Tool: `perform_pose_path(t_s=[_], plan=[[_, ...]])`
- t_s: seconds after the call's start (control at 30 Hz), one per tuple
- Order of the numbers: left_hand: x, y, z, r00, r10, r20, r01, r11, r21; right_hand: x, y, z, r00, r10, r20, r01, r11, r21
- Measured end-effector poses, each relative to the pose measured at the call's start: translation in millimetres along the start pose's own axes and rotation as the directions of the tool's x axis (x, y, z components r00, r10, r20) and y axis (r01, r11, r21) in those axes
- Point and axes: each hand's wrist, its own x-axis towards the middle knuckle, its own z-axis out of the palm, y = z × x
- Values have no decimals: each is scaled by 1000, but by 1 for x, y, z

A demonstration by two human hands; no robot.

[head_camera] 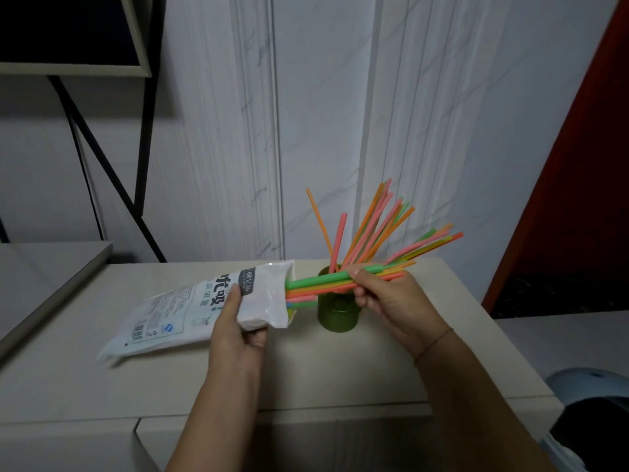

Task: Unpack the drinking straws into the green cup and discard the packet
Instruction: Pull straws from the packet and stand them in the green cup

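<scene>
On the beige counter [170, 386], the green cup [337, 313] holds fanned straws. The right hand [391, 301] pinches a straw bundle [323, 284] lying sideways across the cup (mouth just behind). The left hand [238, 321] clamps the packet [190, 308].

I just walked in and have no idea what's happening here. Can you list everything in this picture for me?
straws in the cup: many, orange, pink, green and yellow, fanned out of the cup.
straws in the packet: a bunch, green, orange, yellow, pink, half out of the packet's mouth.
green cup: one, upright on the table, behind the bunch.
packet: one, white plastic with print, lying tilted, far end on the table.
table: one, beige.
shelf frame: one, black, left rear.
bin: one, pale blue rim, lower right, partly out of view.
left hand: grip on the packet near its mouth.
right hand: grip on the bunch.
</scene>
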Motion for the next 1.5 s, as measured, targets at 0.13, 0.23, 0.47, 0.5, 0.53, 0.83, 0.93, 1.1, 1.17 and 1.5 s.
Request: perform_pose_path(t_s=[0.13, 0.23, 0.47, 0.5, 0.53, 0.83, 0.93, 1.1, 1.17, 1.5], plan=[[0, 1, 0, 999, -28, 17, 27, 999, 45, -2, -6, -9, 999, 35, 14, -35, 998, 56], [-2, -4, 1, 998, -68, 15, 66, 994, 88, 0, -4, -4, 998, 59, -6, -57, 984, 171], [-11, -18, 6, 994, -108, 2, 107, 989, 106, -2, 17, 18, 999, 31, 27, -35, 988, 150], [-12, -19, 6, 993, -117, -2, 116, 987, 108, -3, 20, 21, 999, 31, 31, -35, 992, 125], [-13, -21, 7, 993, -122, -7, 122, 986, 110, -3, 23, 24, 999, 30, 35, -34, 993, 111], [-11, -15, 7, 993, -116, -31, 117, 993, 33, 1, 14, 19, 992, -77, -96, 76, 997, -15], [-5, -9, 4, 994, -93, -49, 93, 996, -1, 4, 4, 6, 981, -70, -179, 78, 996, 36], [5, 0, 0, 994, -73, -81, 69, 996, -48, 6, -10, -17, 959, -95, -266, 118, 990, 71], [7, 3, -1, 994, -64, -88, 59, 997, -54, 7, -15, -27, 943, -119, -311, 148, 986, 72], [8, 0, -1, 992, -64, -109, 62, 998, -22, 11, -14, -44, 880, -219, -421, 181, 975, -127]])
